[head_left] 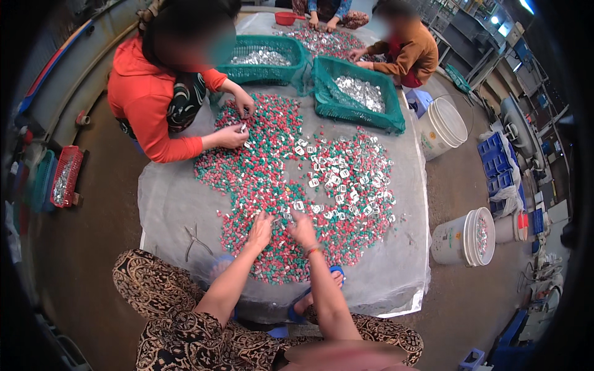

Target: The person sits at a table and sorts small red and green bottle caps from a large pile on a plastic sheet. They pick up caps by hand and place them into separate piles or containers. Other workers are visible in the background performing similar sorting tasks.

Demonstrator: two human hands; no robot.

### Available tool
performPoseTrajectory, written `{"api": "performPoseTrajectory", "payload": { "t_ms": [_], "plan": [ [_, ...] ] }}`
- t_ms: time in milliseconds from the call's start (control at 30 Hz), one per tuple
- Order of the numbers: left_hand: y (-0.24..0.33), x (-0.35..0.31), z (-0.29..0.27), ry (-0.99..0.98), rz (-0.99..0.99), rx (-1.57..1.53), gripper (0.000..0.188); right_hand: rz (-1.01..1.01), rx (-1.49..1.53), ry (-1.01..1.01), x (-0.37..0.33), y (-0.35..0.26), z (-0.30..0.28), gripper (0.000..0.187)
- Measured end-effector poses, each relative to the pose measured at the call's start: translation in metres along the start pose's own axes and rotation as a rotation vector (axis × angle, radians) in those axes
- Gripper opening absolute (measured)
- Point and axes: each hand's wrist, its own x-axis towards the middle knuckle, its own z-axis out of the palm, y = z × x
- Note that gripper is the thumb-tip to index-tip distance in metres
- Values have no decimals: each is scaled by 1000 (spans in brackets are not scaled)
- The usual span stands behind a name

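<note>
On grey sheet [176,198], brown floor [105,229] around, two green baskets [356,116], three co-workers [145,102], left hand [262,230] and right hand [302,232] over pellets [278,256], silver pieces [338,179] just beyond, both grips: cannot tell.

Left hand [262,230] and right hand [302,231] extend forward, close together.

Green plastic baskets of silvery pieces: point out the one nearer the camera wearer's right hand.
The right green basket is nearer the right hand; the left green basket sits farther up the view.
</note>
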Motion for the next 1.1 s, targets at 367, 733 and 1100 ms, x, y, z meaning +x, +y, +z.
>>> {"api": "performPoseTrajectory", "payload": {
  "t_ms": [367,733,1100],
  "plan": [
    [-12,5,-42,-122,-128,-471,50,106,294,122,-51,1,-5,22],
    [-3,7,-59,-439,-296,-452,23,615,1904,-118,-30,-19,-63,59],
    [-8,18,-28,-198,-9,-261,44,560,1476,99,-38,7,-57,33]
  ]
}}
